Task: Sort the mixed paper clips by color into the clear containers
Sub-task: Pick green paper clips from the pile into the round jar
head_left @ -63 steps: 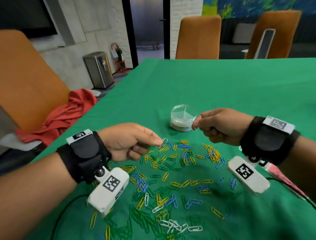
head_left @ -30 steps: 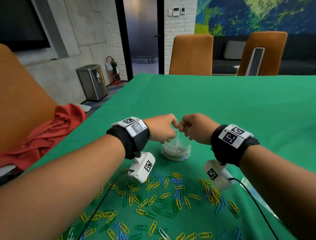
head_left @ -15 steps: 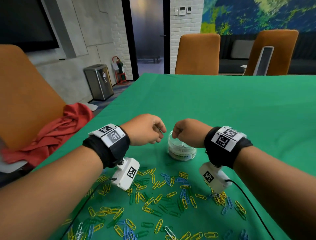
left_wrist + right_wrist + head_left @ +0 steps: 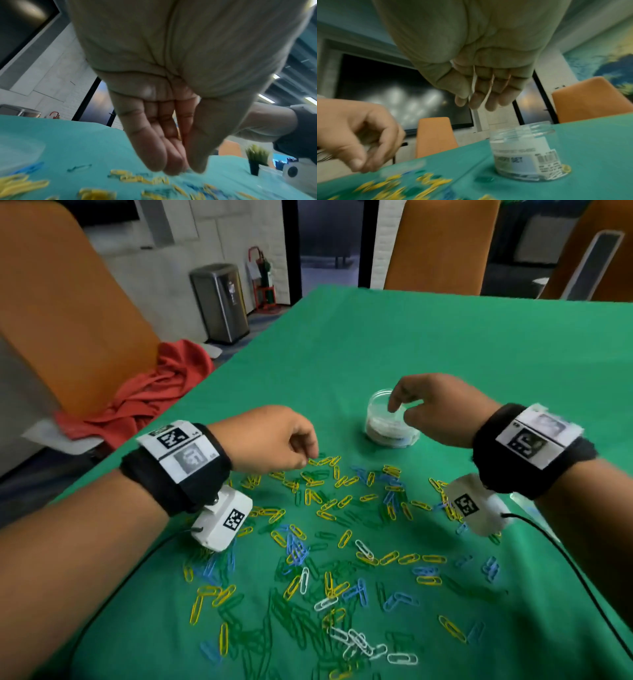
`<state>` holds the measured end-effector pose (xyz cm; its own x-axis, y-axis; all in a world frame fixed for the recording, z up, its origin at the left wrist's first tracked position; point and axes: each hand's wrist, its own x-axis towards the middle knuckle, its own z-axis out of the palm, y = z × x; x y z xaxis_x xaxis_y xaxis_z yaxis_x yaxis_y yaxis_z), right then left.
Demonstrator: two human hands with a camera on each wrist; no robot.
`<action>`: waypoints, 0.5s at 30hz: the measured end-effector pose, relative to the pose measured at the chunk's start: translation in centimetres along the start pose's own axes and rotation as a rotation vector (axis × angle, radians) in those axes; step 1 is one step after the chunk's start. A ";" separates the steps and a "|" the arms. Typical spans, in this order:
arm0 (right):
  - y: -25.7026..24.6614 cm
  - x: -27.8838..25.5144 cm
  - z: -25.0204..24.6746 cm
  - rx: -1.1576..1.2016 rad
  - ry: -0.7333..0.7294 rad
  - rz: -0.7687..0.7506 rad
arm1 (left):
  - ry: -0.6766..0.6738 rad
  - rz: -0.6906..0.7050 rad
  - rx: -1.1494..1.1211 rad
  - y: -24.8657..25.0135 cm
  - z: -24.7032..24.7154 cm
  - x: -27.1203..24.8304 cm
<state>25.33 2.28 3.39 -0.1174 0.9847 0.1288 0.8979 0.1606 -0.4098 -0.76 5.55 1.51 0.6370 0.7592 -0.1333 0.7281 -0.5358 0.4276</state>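
Left hand point(image 4: 270, 440) low over the far edge of the paper clips point(image 4: 342, 542), fingers straight and pressed together with the thumb, tips almost touching the green cloth point(image 4: 445, 344); whether a clip is pinched, cannot tell. Nearest yellow clips point(image 4: 323, 461) just at 3 o'clock of the fingertips, long axes toward 2 o'clock. Right hand point(image 4: 435, 409) above the clear container point(image 4: 376, 429), fingers loosely spread, holding nothing. Container at 2 o'clock from the left hand, near. Open cloth beyond it.
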 end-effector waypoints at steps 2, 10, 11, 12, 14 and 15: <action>-1.2 -3.1 0.7 -0.010 -0.029 -0.098 | -0.111 -0.007 0.051 0.3 1.2 -1.9; -3.3 -9.5 6.1 -0.271 -0.455 -0.185 | -0.193 0.098 0.232 1.0 4.1 -6.0; -3.3 -9.2 6.8 -0.290 -0.414 -0.190 | -0.180 0.118 0.220 1.1 4.1 -6.3; -3.5 -8.9 7.2 -0.317 -0.382 -0.200 | -0.182 0.131 0.212 1.1 4.1 -6.5; -3.8 -8.5 7.7 -0.379 -0.367 -0.200 | -0.210 0.130 0.215 1.3 4.3 -7.0; -4.0 -8.5 7.8 -0.397 -0.384 -0.190 | -0.212 0.117 0.234 1.3 4.4 -7.2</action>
<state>19.47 -6.21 -3.10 -0.3709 0.9069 -0.2000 0.9275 0.3724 -0.0319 -3.30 -2.24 -0.87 0.7400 0.6073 -0.2890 0.6700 -0.7034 0.2374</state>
